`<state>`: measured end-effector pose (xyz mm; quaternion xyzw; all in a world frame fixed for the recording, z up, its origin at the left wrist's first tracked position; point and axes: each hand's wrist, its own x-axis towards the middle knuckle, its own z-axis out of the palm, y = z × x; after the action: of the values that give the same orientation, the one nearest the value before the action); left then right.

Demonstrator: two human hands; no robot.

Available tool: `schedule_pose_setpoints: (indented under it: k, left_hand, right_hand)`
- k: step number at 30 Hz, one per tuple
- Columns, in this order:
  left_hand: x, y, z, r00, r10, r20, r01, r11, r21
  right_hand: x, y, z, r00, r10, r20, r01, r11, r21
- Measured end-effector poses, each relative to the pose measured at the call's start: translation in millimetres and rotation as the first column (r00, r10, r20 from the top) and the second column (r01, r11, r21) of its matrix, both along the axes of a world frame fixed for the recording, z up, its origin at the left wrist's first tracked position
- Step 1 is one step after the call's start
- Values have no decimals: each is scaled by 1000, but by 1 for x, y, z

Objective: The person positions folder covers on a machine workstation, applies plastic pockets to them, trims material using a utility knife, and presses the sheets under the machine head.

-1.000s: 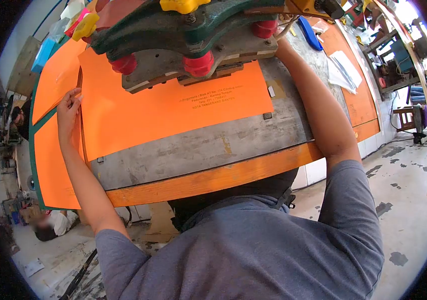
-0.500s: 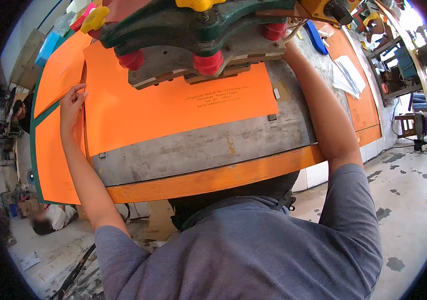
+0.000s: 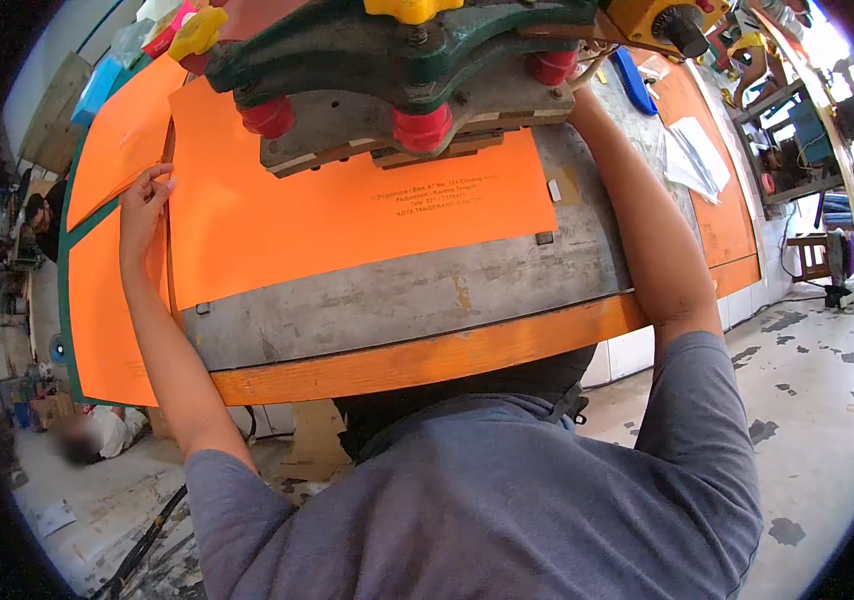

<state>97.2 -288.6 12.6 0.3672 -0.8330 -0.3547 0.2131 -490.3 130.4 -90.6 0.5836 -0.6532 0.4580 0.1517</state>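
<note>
My left hand [image 3: 146, 200] is at the left side of the board, its fingers bent and closed at the near edge of an orange sheet [image 3: 127, 135] on the left pile. A large orange sheet [image 3: 297, 230] with several lines of dark print lies flat on the grey metal plate [image 3: 347, 295]. Above it hangs a press head [image 3: 407, 90], dark green with red knobs, covering the sheet's far part. My right forearm [image 3: 637, 190] reaches past the head's right side. My right hand is mostly hidden behind the press, so its fingers do not show.
More orange paper [image 3: 112, 310] lies on a green board at the left. A wooden strip [image 3: 427, 345] edges the table nearest me. Toward the right are a blue tool [image 3: 634, 82], white papers [image 3: 697, 160] and a yellow box with a black dial [image 3: 682, 30]. Another person [image 3: 107, 437] is at lower left.
The view has shifted very slightly. Both hands, the printed sheet and the press head stay in about the same places.
</note>
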Motion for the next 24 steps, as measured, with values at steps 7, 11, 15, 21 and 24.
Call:
schedule_pose_setpoints:
  k: [7, 11, 15, 21, 24]
  left_hand:
    - [-5, 4, 3, 1000, -5, 15, 6, 999, -33]
    - [-5, 1, -1, 1000, -12, 10, 12, 1000, -3]
    - [-1, -5, -8, 1000, 3, -7, -3, 999, 37]
    - [-7, 15, 0, 997, 73, -36, -69, 992, 105]
    - [-6, 10, -7, 993, 87, -83, -76, 989, 127]
  right_hand:
    - [-21, 4, 0, 989, -122, -88, 123, 992, 7]
    - [21, 31, 61, 985, -100, -142, 96, 995, -39]
    - [23, 61, 68, 974, -224, 34, 203, 927, 315]
    - [148, 145, 96, 872, -423, 247, 275, 840, 468]
    - [233, 169, 108, 889, -430, 159, 350, 860, 371]
